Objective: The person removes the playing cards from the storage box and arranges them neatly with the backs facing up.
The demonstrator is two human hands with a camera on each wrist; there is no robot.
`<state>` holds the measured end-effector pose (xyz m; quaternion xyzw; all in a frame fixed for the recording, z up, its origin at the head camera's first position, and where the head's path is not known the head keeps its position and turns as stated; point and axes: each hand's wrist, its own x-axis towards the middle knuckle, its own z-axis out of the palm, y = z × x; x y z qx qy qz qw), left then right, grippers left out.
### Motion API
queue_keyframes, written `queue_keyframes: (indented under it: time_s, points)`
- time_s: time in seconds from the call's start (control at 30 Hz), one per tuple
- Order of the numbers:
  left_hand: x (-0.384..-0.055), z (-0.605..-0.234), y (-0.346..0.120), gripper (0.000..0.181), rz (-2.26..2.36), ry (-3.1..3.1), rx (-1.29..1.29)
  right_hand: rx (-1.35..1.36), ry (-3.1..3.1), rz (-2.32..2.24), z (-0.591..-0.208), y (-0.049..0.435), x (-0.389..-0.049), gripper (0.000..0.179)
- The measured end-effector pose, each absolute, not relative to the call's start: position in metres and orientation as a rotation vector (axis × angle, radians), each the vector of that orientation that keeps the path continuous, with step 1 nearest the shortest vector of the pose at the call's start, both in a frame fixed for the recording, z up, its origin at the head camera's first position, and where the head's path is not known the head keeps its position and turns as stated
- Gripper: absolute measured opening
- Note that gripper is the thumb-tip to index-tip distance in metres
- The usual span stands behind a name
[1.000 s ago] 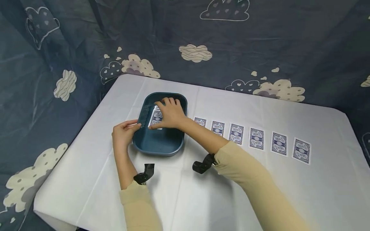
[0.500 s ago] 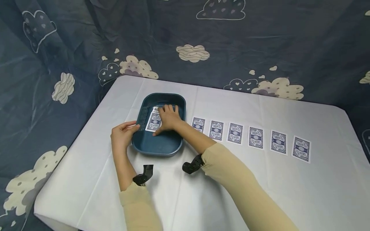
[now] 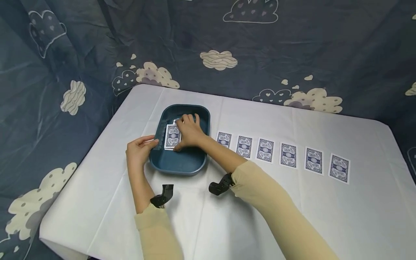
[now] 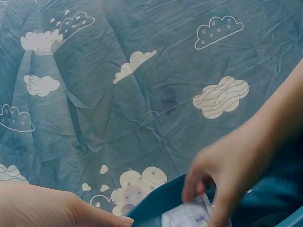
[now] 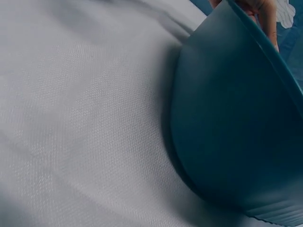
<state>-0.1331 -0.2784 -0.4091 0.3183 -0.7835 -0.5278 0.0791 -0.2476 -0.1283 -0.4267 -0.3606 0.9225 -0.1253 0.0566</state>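
A dark blue plastic basin (image 3: 177,165) stands at the left of the table, and my left hand (image 3: 137,151) pinches its left rim between thumb and fingers. Inside it, my right hand (image 3: 190,131) grips a blue-backed playing card (image 3: 172,137) by its right side, thumb at the near corner and fingers at the far edge. The white edge of another card shows just beyond it. In the left wrist view, the right hand (image 4: 236,158) bends over the card (image 4: 184,216). Only the basin's outer wall (image 5: 222,123) and a bit of hand appear in the right wrist view.
Several face-down playing cards lie in a row right of the basin, from one partly behind the right forearm (image 3: 224,139) to the rightmost card (image 3: 339,168). A white cloth (image 3: 208,224) covers the table. A dark cloud-patterned curtain (image 3: 182,32) hangs behind.
My right hand has lowered inside the basin and its spread fingers have closed in on the card. That card now lies straighter and slightly nearer to me. My left hand stays at the rim.
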Motion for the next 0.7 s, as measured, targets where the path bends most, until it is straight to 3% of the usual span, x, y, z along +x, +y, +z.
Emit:
queue_keyframes:
  time_s: [0.23, 0.47, 0.7]
  points:
    - [-0.130, -0.413, -0.276, 0.030, -1.580, -2.344, 0.948, -1.120, 2.983, -0.574, -0.398, -0.103, -0.244, 0.096]
    - [-0.131, -0.411, -0.275, 0.029, -1.548, -2.346, 0.956, -0.979, 3.107, -0.820, -0.353, -0.037, -0.227, 0.094]
    - [-0.134, -0.410, -0.276, 0.029, -1.522, -2.347, 0.973, -0.932, 3.077, -0.897, -0.372, 0.020, -0.176, 0.094]
